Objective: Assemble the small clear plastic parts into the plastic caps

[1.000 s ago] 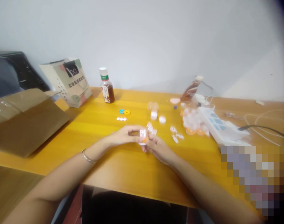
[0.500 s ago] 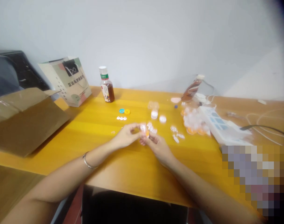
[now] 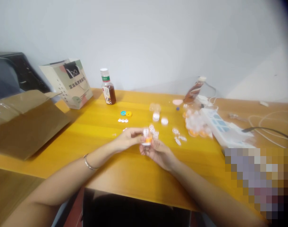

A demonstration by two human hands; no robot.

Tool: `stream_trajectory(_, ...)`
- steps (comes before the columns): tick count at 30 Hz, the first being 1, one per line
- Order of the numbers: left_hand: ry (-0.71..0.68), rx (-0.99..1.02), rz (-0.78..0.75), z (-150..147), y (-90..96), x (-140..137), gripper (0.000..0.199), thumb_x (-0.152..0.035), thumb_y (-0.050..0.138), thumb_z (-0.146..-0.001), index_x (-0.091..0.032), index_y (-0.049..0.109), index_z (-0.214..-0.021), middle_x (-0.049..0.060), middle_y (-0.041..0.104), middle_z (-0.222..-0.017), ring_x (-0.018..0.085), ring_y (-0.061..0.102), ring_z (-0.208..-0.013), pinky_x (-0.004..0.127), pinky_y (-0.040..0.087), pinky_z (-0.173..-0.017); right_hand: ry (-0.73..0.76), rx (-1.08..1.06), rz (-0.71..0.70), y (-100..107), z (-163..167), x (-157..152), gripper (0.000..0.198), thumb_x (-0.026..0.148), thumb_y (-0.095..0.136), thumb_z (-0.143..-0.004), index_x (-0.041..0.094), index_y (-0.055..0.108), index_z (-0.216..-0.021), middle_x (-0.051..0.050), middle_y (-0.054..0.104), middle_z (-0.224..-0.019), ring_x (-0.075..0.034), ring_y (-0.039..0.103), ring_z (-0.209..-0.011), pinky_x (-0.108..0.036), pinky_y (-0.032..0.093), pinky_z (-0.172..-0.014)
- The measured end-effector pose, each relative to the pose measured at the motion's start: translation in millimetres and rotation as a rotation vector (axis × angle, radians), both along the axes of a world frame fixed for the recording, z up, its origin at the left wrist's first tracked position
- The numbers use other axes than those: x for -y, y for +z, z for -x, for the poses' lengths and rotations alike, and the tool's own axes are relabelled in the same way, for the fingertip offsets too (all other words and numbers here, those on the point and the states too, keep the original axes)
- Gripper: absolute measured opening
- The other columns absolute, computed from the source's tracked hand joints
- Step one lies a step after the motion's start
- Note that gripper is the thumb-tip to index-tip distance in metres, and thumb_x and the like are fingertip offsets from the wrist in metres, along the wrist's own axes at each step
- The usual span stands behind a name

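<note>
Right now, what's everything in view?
orange-and-white piece: 1, held, centre
patterned pieces: several, white, centre-right
pieces in a row: 3, white, left of centre
coloured discs: 2, blue, yellow, behind row
white discs: at least 2, centre
bottles: 2, brown, back
paper bag: 1, beige, back left
cardboard box: 1, brown, left
cluster: uncountable, orange, white, right
flat object: 1, blue, white, right
cables: several, white, black, right
table: 1, yellow-brown, below
bracelet: 1, silver, left wrist
left hand: 1, centre
right hand: 1, centre

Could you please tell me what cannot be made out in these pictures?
All in head view:
Orange-and-white piece: blurred, partly covered by left hand.
Right hand: exact grip blurred.
Cardboard box: cut off by left edge.
Upright bottle's label: print too small.
Lower-right area: hidden by pixelation.
</note>
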State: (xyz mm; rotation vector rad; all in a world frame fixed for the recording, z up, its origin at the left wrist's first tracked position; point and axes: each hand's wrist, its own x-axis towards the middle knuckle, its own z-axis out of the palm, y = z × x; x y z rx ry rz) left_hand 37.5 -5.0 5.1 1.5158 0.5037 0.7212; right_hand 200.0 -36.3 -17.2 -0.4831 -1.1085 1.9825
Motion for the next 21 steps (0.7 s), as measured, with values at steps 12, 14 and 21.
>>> stream_trajectory(12, 0.534, -0.549, -1.109, 0, -19.8, 0, 0.027, -0.038, 0.055, -0.078, -0.017, 0.058, -0.096, 0.007, 0.061, -0.096, 0.019, 0.056, -0.089, 0.038, 0.042, -0.084, -0.443, 0.591, -0.408, -2, -2, -16, 0.028, 0.031, 0.062, -0.070, 0.021, 0.058, -0.095, -0.002, 0.064, -0.090, -0.016, 0.060, -0.083, -0.031, 0.046, -0.079)
stream_trajectory(14, 0.553, -0.597, -1.084, -3, -21.2, 3, 0.036, -0.043, 0.053, -0.078, -0.017, 0.054, -0.103, 0.008, 0.059, -0.101, 0.020, 0.055, -0.093, 0.038, 0.043, -0.084, -0.493, 0.659, -0.453, 2, -3, -17, 0.024, 0.033, 0.058, -0.072, 0.019, 0.058, -0.091, -0.003, 0.065, -0.086, -0.016, 0.060, -0.078, -0.030, 0.047, -0.074)
stream_trajectory(21, 0.207, -0.605, -0.951, -10, -22.2, 18, 0.067, -0.050, 0.048, -0.079, -0.017, 0.025, -0.133, 0.013, 0.036, -0.134, 0.022, 0.033, -0.124, 0.037, 0.031, -0.103, -0.906, 1.018, -0.553, 33, -65, -64, 0.027, 0.037, 0.057, -0.069, 0.017, 0.054, -0.085, -0.007, 0.064, -0.082, -0.019, 0.059, -0.075, -0.031, 0.045, -0.068)
